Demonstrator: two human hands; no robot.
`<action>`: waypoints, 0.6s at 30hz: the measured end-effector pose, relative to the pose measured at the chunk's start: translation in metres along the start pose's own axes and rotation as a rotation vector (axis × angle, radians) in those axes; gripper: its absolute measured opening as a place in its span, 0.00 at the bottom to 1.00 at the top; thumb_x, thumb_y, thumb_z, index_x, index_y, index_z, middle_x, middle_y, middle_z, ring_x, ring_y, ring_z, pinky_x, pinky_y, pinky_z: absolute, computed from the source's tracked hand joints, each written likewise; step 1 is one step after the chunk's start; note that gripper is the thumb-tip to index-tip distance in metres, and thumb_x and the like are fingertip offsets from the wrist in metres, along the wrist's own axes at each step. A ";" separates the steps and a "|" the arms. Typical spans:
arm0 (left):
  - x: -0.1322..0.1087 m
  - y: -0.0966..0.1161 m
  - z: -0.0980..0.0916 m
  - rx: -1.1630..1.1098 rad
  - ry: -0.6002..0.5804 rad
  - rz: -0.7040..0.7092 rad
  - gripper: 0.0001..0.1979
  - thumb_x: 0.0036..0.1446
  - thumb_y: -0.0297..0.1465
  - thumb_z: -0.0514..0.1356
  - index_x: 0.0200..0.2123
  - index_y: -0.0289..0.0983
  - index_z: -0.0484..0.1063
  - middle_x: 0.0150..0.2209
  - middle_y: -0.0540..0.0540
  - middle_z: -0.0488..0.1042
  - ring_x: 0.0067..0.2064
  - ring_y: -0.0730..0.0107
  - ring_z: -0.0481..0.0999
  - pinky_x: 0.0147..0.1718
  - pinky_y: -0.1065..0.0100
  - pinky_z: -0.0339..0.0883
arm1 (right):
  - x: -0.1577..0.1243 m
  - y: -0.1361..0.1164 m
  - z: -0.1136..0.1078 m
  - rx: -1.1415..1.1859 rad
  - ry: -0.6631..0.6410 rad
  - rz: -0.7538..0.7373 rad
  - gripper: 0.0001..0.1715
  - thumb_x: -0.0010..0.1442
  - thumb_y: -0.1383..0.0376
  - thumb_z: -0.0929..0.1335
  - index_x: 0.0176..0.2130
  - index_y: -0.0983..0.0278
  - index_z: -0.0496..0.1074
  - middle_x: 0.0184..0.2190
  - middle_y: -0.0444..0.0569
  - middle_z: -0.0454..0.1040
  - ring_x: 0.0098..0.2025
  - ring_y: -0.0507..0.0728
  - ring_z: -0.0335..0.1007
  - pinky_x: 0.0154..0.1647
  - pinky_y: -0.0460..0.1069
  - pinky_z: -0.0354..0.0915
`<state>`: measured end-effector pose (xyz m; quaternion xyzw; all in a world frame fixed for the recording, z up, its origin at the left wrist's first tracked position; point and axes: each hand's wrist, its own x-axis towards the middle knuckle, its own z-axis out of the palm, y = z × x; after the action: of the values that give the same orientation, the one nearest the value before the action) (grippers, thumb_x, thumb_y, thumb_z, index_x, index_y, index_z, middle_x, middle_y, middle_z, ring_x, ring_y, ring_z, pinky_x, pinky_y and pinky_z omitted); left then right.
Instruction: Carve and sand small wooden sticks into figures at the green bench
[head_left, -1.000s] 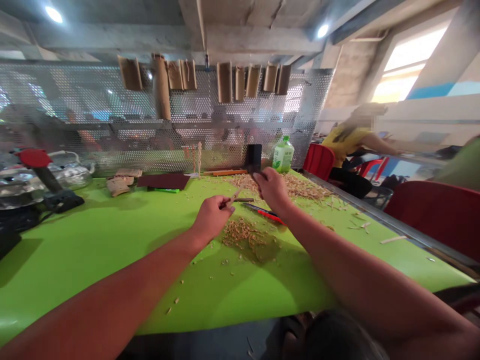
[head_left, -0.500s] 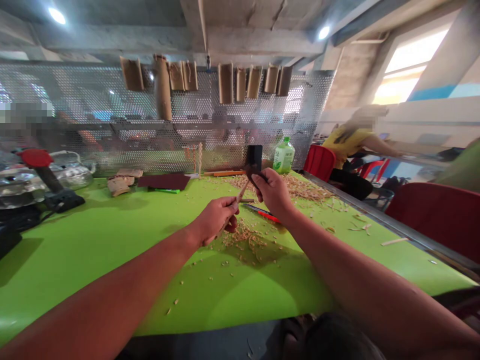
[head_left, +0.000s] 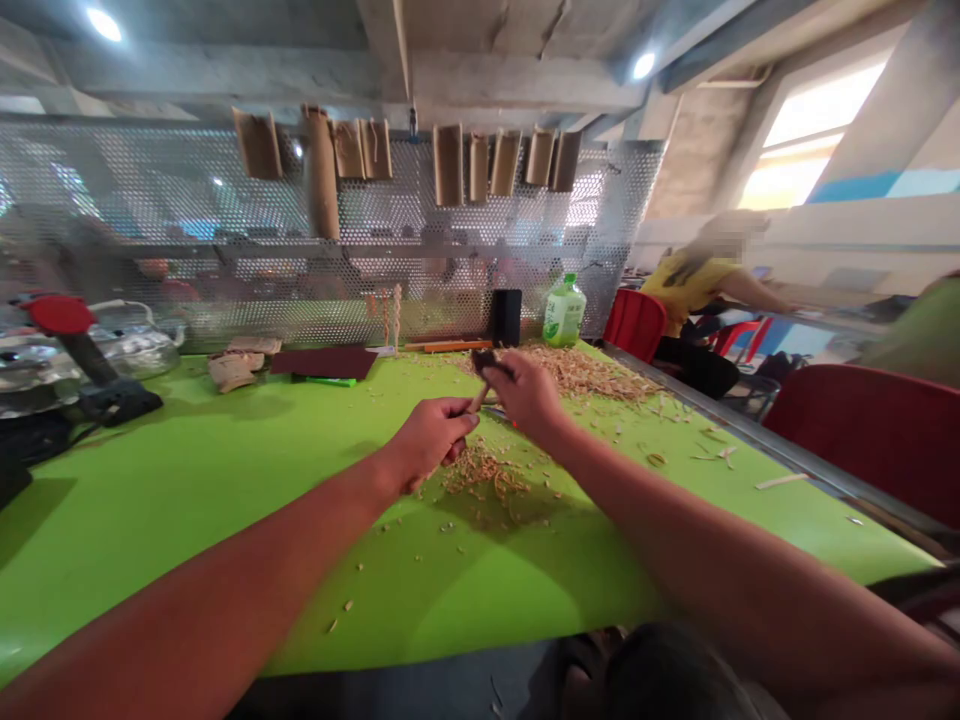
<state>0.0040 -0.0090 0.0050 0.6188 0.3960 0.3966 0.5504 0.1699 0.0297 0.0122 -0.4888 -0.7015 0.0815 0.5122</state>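
Observation:
My left hand (head_left: 429, 437) is closed round a thin wooden stick (head_left: 477, 398) that points up and to the right. My right hand (head_left: 525, 392) is closed on a small dark tool (head_left: 482, 358) whose end meets the stick's tip. Both hands hover over a pile of wood shavings (head_left: 487, 474) on the green table (head_left: 225, 500). Partly hidden behind my right wrist, a red pen lies on the table.
A bigger heap of shavings (head_left: 592, 372), a green bottle (head_left: 564, 310) and a black box (head_left: 507, 316) stand by the perforated metal screen (head_left: 187, 230). Dark sandpaper (head_left: 326, 362) and metal pots (head_left: 90, 350) lie left. A seated person (head_left: 701, 290) and red chairs (head_left: 877, 425) are right.
My right hand has dropped lower and moved left onto the stick's tip. The left hand has stayed put with the stick.

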 end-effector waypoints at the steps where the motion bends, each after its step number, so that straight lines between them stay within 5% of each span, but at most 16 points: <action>1: 0.000 0.001 0.000 -0.002 0.006 0.005 0.06 0.54 0.30 0.62 0.34 0.33 0.72 0.15 0.57 0.57 0.16 0.81 0.54 0.16 0.73 0.45 | -0.001 -0.001 0.001 0.000 -0.047 -0.037 0.14 0.56 0.59 0.65 0.24 0.61 0.60 0.21 0.41 0.63 0.26 0.52 0.56 0.27 0.46 0.50; 3: -0.001 0.002 0.000 -0.009 0.031 0.024 0.05 0.51 0.28 0.63 0.32 0.33 0.71 0.17 0.57 0.58 0.17 0.82 0.55 0.17 0.74 0.46 | -0.002 -0.003 0.003 -0.009 -0.084 -0.071 0.14 0.56 0.59 0.65 0.24 0.60 0.60 0.20 0.41 0.62 0.25 0.52 0.56 0.26 0.46 0.50; 7: -0.001 0.003 0.000 -0.038 0.029 -0.001 0.06 0.47 0.26 0.63 0.32 0.33 0.71 0.20 0.56 0.60 0.17 0.83 0.56 0.17 0.74 0.46 | -0.002 -0.001 0.005 -0.034 0.039 -0.019 0.14 0.57 0.59 0.64 0.23 0.60 0.58 0.20 0.41 0.61 0.25 0.52 0.54 0.26 0.47 0.49; 10: -0.002 0.002 0.001 -0.061 0.029 -0.016 0.04 0.48 0.25 0.63 0.28 0.34 0.69 0.18 0.57 0.57 0.17 0.83 0.54 0.17 0.73 0.45 | -0.005 0.000 0.006 -0.023 -0.097 -0.094 0.15 0.58 0.58 0.64 0.24 0.60 0.59 0.20 0.41 0.62 0.25 0.52 0.55 0.27 0.46 0.50; 15: -0.003 0.003 0.002 -0.054 0.061 -0.050 0.05 0.48 0.23 0.62 0.31 0.34 0.71 0.19 0.56 0.60 0.17 0.82 0.55 0.18 0.73 0.45 | -0.007 -0.001 0.009 -0.036 -0.042 -0.074 0.14 0.58 0.60 0.64 0.24 0.60 0.58 0.20 0.41 0.62 0.25 0.51 0.55 0.26 0.46 0.49; 18: -0.001 0.001 0.001 -0.044 0.070 -0.019 0.04 0.48 0.24 0.62 0.27 0.35 0.68 0.17 0.58 0.56 0.16 0.82 0.54 0.18 0.73 0.44 | -0.006 -0.001 0.008 -0.023 -0.127 -0.105 0.14 0.58 0.59 0.64 0.24 0.61 0.58 0.21 0.41 0.62 0.25 0.51 0.55 0.26 0.46 0.49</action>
<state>0.0045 -0.0107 0.0063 0.5886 0.4121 0.4212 0.5534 0.1630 0.0272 0.0053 -0.4510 -0.7581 0.0774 0.4646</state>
